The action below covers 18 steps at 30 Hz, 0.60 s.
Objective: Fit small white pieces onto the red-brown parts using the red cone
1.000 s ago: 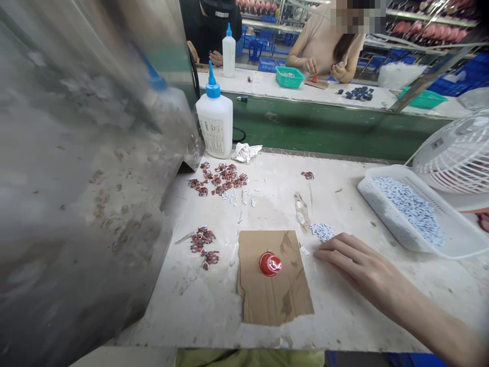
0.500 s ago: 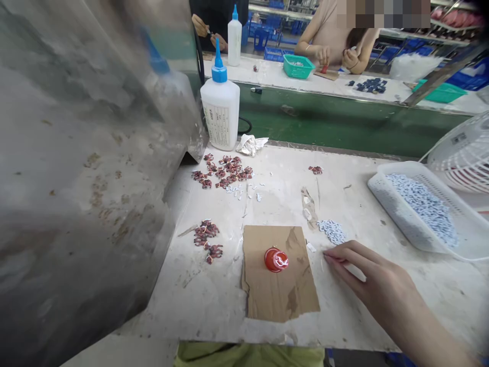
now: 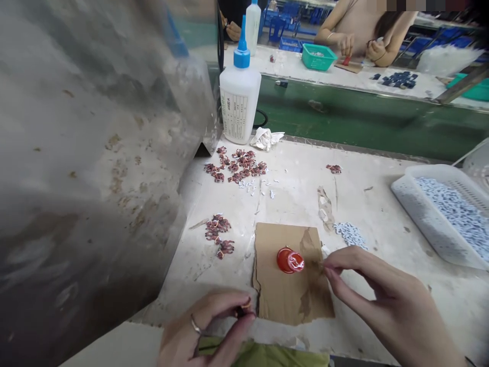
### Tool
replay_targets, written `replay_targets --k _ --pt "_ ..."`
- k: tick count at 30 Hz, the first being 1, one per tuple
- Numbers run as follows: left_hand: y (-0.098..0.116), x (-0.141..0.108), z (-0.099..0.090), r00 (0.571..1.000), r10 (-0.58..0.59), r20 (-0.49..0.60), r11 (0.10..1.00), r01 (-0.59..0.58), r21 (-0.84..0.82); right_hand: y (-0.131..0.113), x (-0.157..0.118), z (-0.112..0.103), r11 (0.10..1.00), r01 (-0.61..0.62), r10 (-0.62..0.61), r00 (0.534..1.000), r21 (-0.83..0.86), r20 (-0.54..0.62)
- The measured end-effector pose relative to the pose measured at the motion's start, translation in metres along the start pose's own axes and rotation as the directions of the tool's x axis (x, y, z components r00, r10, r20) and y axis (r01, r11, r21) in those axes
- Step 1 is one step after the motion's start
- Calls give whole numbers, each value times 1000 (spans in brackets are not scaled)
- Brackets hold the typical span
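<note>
Thumb and fingers of the left hand [image 3: 202, 331] cover most of a small brown figurine [image 3: 244, 308], hiding its shape. At the fingertips of the right hand [image 3: 389, 295], blur leaves unclear whether anything is pinched. Both hands run off the lower edge. Right of the right hand, the frame cuts the plastic basket [image 3: 414, 214] and, farther beyond, the fan [image 3: 477, 163]. Beyond the left hand, the squeeze bottle's [image 3: 240, 86] finest print is illegible.

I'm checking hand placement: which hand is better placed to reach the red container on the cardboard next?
Probably the right hand: it is nearer the red container, at the edge of the cardboard. The left hand is farther off and holds a small brown piece.
</note>
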<state>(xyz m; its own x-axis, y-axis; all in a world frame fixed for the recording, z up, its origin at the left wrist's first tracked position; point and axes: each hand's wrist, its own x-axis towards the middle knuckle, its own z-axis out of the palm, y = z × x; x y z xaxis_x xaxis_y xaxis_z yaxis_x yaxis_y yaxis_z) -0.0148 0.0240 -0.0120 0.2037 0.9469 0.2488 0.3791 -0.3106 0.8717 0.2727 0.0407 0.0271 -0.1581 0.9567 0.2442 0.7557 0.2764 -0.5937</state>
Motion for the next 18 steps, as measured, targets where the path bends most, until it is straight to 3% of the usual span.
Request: replay_targets --k 4,9,14,18 --pt "-2 3 2 997 60 -56 994 -54 92 -3 6 4 997 48 -52 997 66 53" --pt "-2 7 -4 972 209 105 965 -222 139 0 6 8 996 55 -60 996 77 72" --pt "-3 4 -4 992 127 -16 974 -122 191 -4 8 9 996 68 -71 996 56 56" --pt "-8 4 -3 991 136 19 963 -137 234 -8 10 10 994 90 -92 995 61 40"
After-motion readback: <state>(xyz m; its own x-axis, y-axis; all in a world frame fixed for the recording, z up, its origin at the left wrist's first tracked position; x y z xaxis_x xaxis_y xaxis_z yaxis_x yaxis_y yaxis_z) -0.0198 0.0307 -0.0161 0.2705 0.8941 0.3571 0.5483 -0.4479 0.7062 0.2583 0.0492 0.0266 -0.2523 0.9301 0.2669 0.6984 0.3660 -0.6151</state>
